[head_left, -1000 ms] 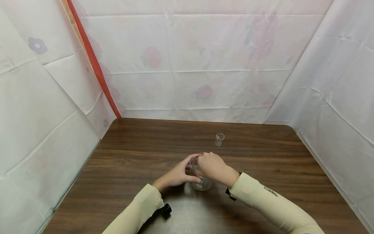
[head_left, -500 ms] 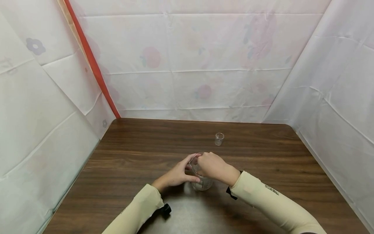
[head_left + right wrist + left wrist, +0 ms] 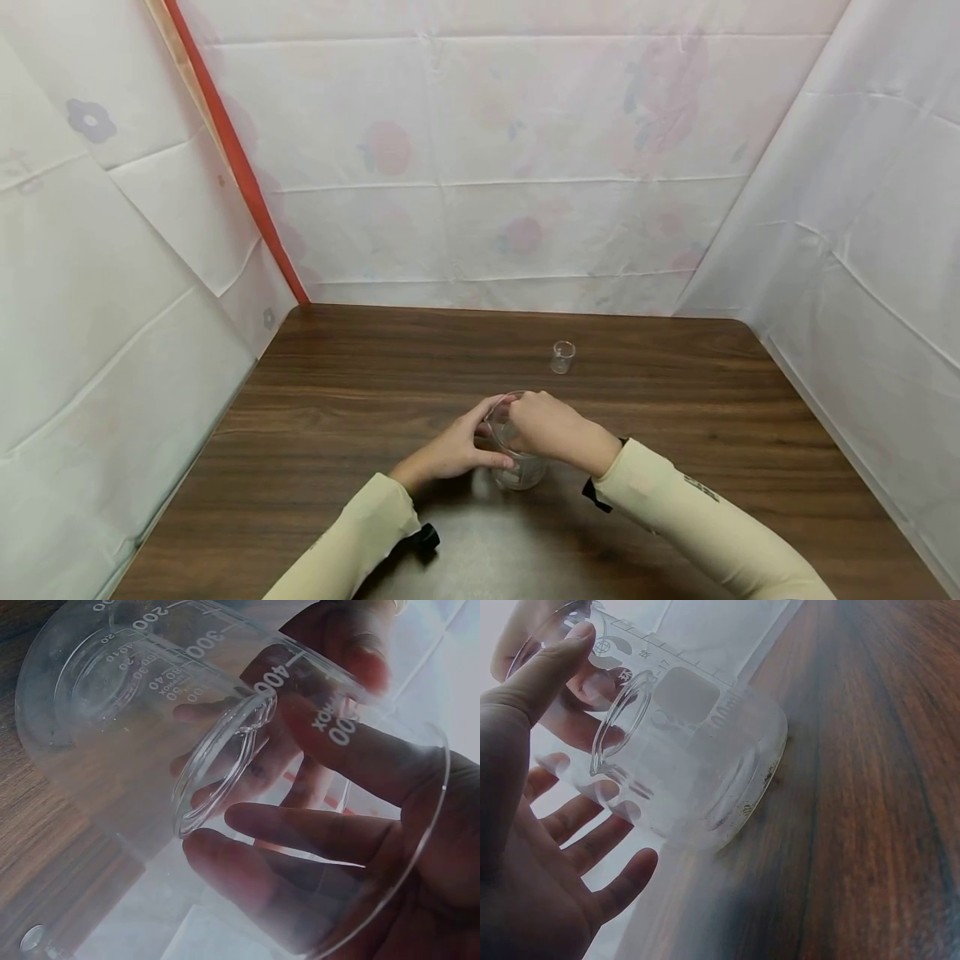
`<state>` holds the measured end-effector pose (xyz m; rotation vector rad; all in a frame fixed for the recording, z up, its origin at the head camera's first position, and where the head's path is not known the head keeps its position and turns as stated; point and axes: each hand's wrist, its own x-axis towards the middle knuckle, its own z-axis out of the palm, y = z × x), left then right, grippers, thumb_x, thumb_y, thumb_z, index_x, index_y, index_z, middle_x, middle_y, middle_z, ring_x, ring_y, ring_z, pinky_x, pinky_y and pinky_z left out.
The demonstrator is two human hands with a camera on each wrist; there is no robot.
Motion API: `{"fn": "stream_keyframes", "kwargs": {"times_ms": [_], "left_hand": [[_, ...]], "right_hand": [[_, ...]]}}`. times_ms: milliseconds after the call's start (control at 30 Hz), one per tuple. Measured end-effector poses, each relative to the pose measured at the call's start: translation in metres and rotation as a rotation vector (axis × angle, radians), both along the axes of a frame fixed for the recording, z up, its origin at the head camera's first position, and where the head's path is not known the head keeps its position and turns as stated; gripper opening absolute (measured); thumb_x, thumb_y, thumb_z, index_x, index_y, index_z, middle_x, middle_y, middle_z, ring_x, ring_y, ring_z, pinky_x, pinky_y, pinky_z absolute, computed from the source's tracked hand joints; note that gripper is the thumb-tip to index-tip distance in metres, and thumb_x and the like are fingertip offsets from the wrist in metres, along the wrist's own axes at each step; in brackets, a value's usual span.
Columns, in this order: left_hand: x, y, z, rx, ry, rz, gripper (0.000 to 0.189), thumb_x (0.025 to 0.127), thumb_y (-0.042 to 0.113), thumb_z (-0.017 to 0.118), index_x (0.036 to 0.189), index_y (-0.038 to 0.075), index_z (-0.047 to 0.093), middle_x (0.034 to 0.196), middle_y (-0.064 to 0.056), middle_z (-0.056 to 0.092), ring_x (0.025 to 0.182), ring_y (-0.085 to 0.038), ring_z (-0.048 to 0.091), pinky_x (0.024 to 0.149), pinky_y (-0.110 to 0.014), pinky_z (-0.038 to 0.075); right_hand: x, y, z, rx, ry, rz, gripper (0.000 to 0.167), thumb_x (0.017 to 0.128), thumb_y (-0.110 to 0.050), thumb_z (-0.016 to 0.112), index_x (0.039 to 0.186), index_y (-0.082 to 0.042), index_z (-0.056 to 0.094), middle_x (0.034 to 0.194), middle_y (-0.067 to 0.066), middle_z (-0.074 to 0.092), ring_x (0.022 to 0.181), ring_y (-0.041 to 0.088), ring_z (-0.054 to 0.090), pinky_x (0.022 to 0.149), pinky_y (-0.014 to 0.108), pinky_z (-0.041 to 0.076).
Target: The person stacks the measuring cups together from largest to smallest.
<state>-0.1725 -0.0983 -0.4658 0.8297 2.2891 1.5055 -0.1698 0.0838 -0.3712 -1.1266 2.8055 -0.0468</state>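
Observation:
A large clear glass beaker (image 3: 521, 477) with white printed markings stands on the table, and a smaller glass beaker (image 3: 161, 712) is inside it. My left hand (image 3: 453, 446) holds the large beaker from the left, its thumb across the near side and the fingers round the far side. From above, my right hand (image 3: 551, 425) reaches through the large beaker's mouth. In the right wrist view its thumb and fingers pinch the small beaker's rim from opposite sides. The head view hides those fingertips behind the back of the hand.
Farther back on the brown wood-grain table (image 3: 375, 367) stands another very small glass beaker (image 3: 563, 357). White printed sheets (image 3: 480, 233) enclose the back and both sides, with a red strip (image 3: 240, 167) at the back left.
Both hands and the beakers keep nearly the same place. The right wrist and sleeve have shifted very slightly to the right.

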Motion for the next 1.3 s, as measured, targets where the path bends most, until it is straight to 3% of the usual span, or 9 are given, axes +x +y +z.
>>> {"fn": "stream_keyframes", "kwargs": {"times_ms": [267,500,733,867,1100,1300], "left_hand": [[0.001,0.0,0.002,-0.016,-0.017,0.022,0.091,0.082,0.037,0.078,0.154,0.02,0.025,0.158,-0.002,0.031,0.117,-0.028,0.056,0.102,-0.049,0.045],[0.001,-0.001,0.003,-0.051,-0.044,0.044,0.093,0.082,0.041,0.077,0.155,0.022,0.023,0.159,-0.006,0.029,0.121,-0.034,0.054,0.101,-0.051,0.045],[0.001,-0.001,0.004,-0.054,-0.044,0.049,0.093,0.082,0.04,0.078,0.154,0.021,0.024,0.159,-0.007,0.029,0.121,-0.036,0.054,0.1,-0.052,0.046],[0.001,-0.001,0.002,-0.06,-0.04,0.047,0.093,0.082,0.042,0.077,0.154,0.023,0.024,0.159,-0.007,0.029,0.12,-0.034,0.055,0.1,-0.051,0.046],[0.001,0.0,0.001,-0.039,-0.019,0.025,0.089,0.082,0.041,0.078,0.153,0.027,0.026,0.159,0.002,0.03,0.118,-0.029,0.057,0.103,-0.049,0.044],[0.002,0.0,0.002,-0.026,-0.005,0.026,0.088,0.083,0.036,0.078,0.153,0.023,0.026,0.156,-0.002,0.035,0.118,-0.031,0.058,0.101,-0.049,0.046]], "right_hand": [[-0.001,0.004,0.009,-0.103,-0.005,0.039,0.026,0.083,-0.026,0.078,0.1,-0.007,0.075,0.095,0.005,0.076,0.08,0.019,0.071,0.072,0.033,0.057],[-0.005,0.008,0.016,-0.139,0.026,0.008,0.026,0.085,-0.029,0.075,0.102,-0.01,0.077,0.089,0.003,0.076,0.06,0.009,0.06,0.054,0.025,0.048],[-0.006,0.013,0.02,-0.18,0.102,-0.005,0.024,0.086,-0.032,0.074,0.1,-0.013,0.077,0.088,0.0,0.075,0.07,0.013,0.067,0.061,0.03,0.054],[-0.007,0.015,0.022,-0.197,0.1,-0.004,0.024,0.087,-0.033,0.073,0.098,-0.012,0.077,0.089,0.001,0.076,0.066,0.01,0.065,0.059,0.027,0.052],[-0.01,0.019,0.024,-0.204,0.096,-0.027,0.026,0.086,-0.035,0.073,0.096,-0.012,0.077,0.089,0.002,0.076,0.066,0.009,0.065,0.057,0.026,0.052],[-0.013,0.022,0.026,-0.209,0.114,-0.036,0.023,0.086,-0.035,0.074,0.092,-0.013,0.077,0.084,-0.001,0.074,0.06,0.006,0.059,0.052,0.023,0.047]]}}
